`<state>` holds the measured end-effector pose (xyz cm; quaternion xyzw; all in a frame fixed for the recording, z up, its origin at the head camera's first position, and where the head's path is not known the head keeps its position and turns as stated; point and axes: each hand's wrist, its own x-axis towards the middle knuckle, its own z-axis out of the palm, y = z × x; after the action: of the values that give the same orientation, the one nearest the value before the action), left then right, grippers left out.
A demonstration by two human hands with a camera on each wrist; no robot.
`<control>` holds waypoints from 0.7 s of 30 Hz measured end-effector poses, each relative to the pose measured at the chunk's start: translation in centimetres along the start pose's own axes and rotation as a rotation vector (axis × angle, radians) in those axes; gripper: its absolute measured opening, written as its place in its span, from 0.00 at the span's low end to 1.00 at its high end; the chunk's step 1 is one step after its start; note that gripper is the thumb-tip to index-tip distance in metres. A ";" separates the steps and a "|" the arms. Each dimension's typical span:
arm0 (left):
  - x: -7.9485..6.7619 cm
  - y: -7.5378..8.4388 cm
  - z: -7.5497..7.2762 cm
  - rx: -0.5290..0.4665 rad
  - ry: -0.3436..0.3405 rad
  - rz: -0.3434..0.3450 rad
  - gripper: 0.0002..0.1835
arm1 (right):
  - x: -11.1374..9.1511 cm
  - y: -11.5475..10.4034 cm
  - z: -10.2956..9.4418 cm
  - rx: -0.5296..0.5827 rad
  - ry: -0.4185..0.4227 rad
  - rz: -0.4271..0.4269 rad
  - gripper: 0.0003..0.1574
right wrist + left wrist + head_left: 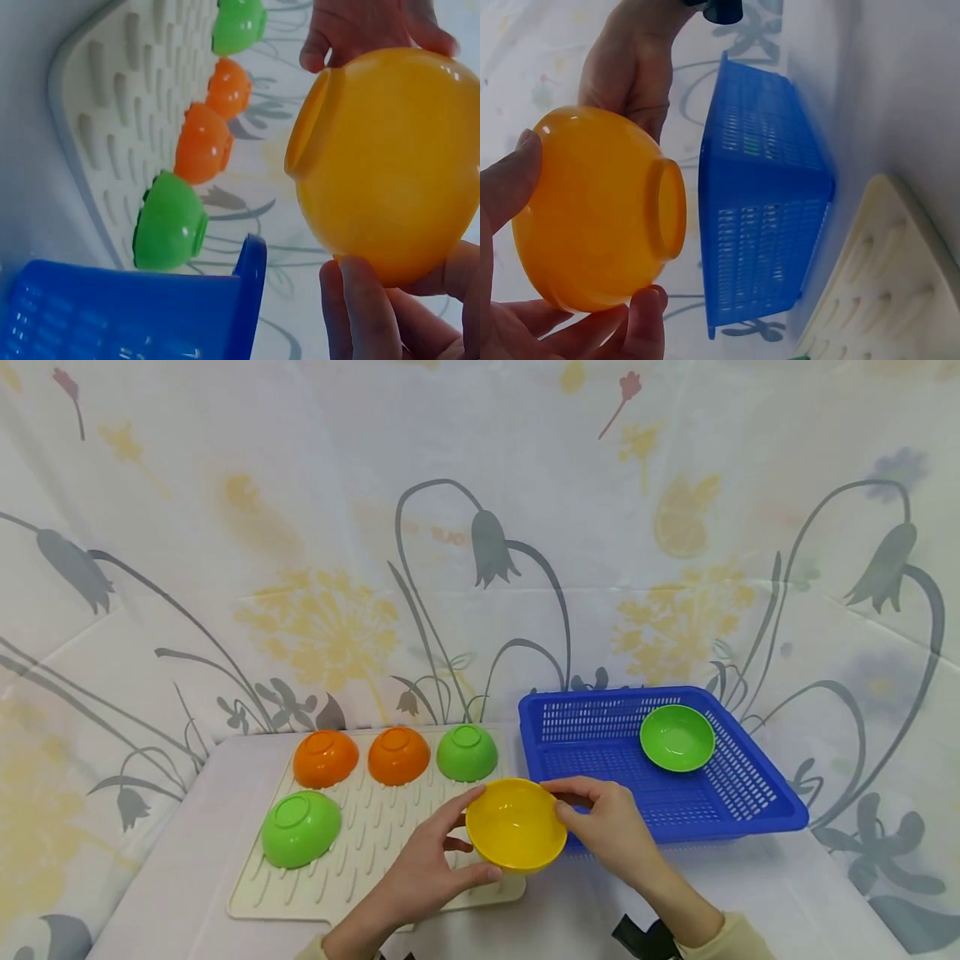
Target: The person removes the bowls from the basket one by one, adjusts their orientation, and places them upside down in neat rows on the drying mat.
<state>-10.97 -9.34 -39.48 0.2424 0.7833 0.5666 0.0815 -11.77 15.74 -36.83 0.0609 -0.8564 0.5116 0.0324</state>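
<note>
A yellow bowl (pixel 516 827) is held in the air between both hands, its inside facing up toward the head camera. My left hand (pixel 431 864) grips it from the left, with the thumb at the near rim and fingers around the far side. On the opposite side my right hand (pixel 611 827) pinches the rim between thumb and fingers. In the left wrist view the underside of the yellow bowl (pixel 592 210) shows its round foot. Below and left of the bowl lies a cream drying mat (pixel 360 860); a blue basket (pixel 667 839) stands behind the right hand.
Upside down on the mat are two orange bowls (pixel 325 758) and two green bowls, one at the front left (pixel 300 828) and one at the back (pixel 467 752). Another green bowl (pixel 677 738) leans in the basket's right part. A flower-printed curtain (pixel 480 635) hangs behind.
</note>
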 end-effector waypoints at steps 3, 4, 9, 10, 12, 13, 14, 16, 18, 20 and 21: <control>-0.1 -0.1 -0.1 -0.024 0.023 -0.018 0.44 | -0.2 -0.1 0.3 0.015 0.005 -0.004 0.13; -0.2 -0.1 -0.1 -0.026 0.027 -0.023 0.44 | -0.2 -0.1 0.4 0.021 0.007 -0.002 0.13; -0.3 -0.1 -0.2 -0.024 0.051 -0.030 0.47 | -0.5 -0.4 0.7 0.045 0.024 -0.010 0.13; -0.3 -0.1 -0.3 -0.020 0.058 -0.027 0.47 | -0.6 -0.4 0.8 0.053 0.023 -0.014 0.13; -0.4 -0.1 -0.4 -0.014 0.073 -0.013 0.47 | -0.7 -0.5 0.8 0.072 0.020 -0.021 0.14; -0.4 -0.1 -0.4 -0.009 0.080 0.000 0.47 | -0.7 -0.5 0.9 0.083 0.017 -0.025 0.14; -0.5 -0.2 -0.5 -0.002 0.086 0.017 0.48 | -0.8 -0.5 0.9 0.095 0.012 -0.028 0.15; -0.5 -0.4 -0.6 0.010 0.093 0.059 0.48 | -0.9 -0.4 0.9 0.124 0.002 -0.024 0.16; -0.6 -0.6 -0.7 0.030 0.096 0.115 0.49 | -1.0 -0.3 0.9 0.155 -0.011 -0.007 0.18; -0.6 -0.9 -0.7 0.052 0.097 0.183 0.50 | -1.2 -0.2 0.9 0.205 -0.039 0.019 0.20; -0.7 -1.1 -0.8 0.065 0.097 0.221 0.51 | -1.3 -0.1 0.9 0.231 -0.055 0.033 0.21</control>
<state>-11.02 -10.58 -40.29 0.3018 0.7728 0.5577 -0.0272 -10.48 14.99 -37.33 0.0643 -0.7932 0.6055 -0.0067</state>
